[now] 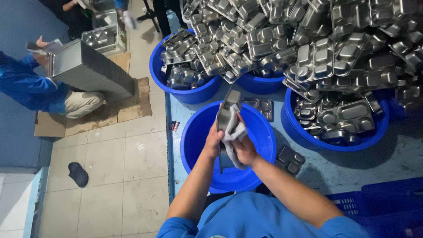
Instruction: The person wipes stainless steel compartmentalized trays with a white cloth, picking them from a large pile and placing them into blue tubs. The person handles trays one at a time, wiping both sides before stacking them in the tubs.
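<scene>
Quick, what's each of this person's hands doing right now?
Left hand: closed, gripping the metal tray on edge above the blue tub.
Right hand: closed on a grey cloth, pressed against the tray.

The setting is a bulk dishwashing or tray-cleaning area, probably attached to a canteen kitchen. Evidence: a large heap of compartmented steel meal trays [317, 48] lies beyond the fingers, overflowing several blue plastic tubs [194, 94]. A wet, worn worktable [379, 163] carries the tubs. Left of the fingers, a tiled floor [119, 176] holds flattened cardboard [128, 110], where another person [35, 88] handles a tall tray stack [88, 70].
</scene>
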